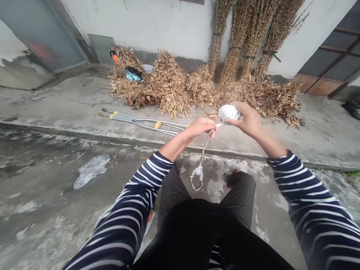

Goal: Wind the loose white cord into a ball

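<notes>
A ball of white cord point(229, 113) sits in the grasp of my right hand point(246, 118), whose fingers curve around its right side. From the ball a flat white strand runs left into my left hand point(201, 127), which pinches it between thumb and fingers. Below that hand the loose tail of the cord point(204, 148) dangles, twisted, and ends in a looped tangle point(197, 176) above the ground between my knees. Both hands are out in front of me at about the same height, a short span of strand between them.
Crutches point(140, 122) lie on the raised concrete step ahead. Heaps of dried plants point(171, 84) line the wall, with tied upright bundles point(233, 48) behind. A white bowl point(147, 68) and blue bag point(133, 74) rest among them. A clear plastic sheet point(92, 171) lies at left.
</notes>
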`<state>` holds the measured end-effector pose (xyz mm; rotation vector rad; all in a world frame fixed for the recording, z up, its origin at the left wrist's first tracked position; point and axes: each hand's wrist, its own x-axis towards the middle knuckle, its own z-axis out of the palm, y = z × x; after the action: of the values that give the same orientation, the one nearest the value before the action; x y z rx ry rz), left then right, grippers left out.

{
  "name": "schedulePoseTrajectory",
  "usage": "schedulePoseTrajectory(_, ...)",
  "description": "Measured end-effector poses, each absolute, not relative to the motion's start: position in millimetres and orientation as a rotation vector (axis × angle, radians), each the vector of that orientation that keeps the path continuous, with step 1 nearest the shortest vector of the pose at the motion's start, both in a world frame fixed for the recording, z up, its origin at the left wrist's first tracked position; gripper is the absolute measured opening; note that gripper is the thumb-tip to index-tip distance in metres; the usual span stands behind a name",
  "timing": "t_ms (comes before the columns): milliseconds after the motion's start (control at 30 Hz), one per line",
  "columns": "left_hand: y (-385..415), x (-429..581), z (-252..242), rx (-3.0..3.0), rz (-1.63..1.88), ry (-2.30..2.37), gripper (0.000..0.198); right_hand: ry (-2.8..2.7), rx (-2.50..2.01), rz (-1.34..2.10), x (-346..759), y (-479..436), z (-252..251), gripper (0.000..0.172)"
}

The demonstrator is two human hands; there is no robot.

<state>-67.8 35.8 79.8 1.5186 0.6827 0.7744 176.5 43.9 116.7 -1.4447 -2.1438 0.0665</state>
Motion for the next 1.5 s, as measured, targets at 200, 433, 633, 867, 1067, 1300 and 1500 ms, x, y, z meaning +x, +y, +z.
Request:
schedulePoseTrajectory(200, 55.9, -64.5, 100.4, 1.624, 0.732, 0.805, 0.027, -2.290, -1.428, 0.433, 174.9, 47.4, 100.7, 0.067)
schedulePoseTrajectory(433, 68.6, -65.6, 88.7, 1.554, 0.593, 0.786, 0.026, -2.184, -1.385, 1.325, 183.2, 42.1, 108.3, 0.054)
schedulePoseTrajectory(633, 73.2, -71.3, 66.7, 1.471, 0.467, 0.750, 0.031, -2.069, -1.414, 1.617, 195.3, 44.5, 83.8, 0.054)
schedulePoseTrajectory(867, 75.5, -83.8, 49.1, 1.635, 0.295, 0.720, 0.029, -2.097, -1.232, 1.903, 215.8, 50.0, 60.8, 0.051)
schedulePoseTrajectory(1067, 83.5, -95.5, 52.3, 1.943, 0.335, 0.636, 0.026, -1.749, -0.919, 2.289, 220.5, 37.3, 39.8, 0.059)
schedulePoseTrajectory(1300, 86.8, -61.2, 33.7, 2.002, 0.372, 0.602, 0.020, -1.516, -0.972, 2.140, 212.5, 23.6, 56.3, 0.056)
schedulePoseTrajectory(1500, 77.0, -35.9, 6.4, 1.811, 0.468, 0.607, 0.019, -1.596, -1.108, 1.848, 217.1, 16.5, 88.4, 0.044)
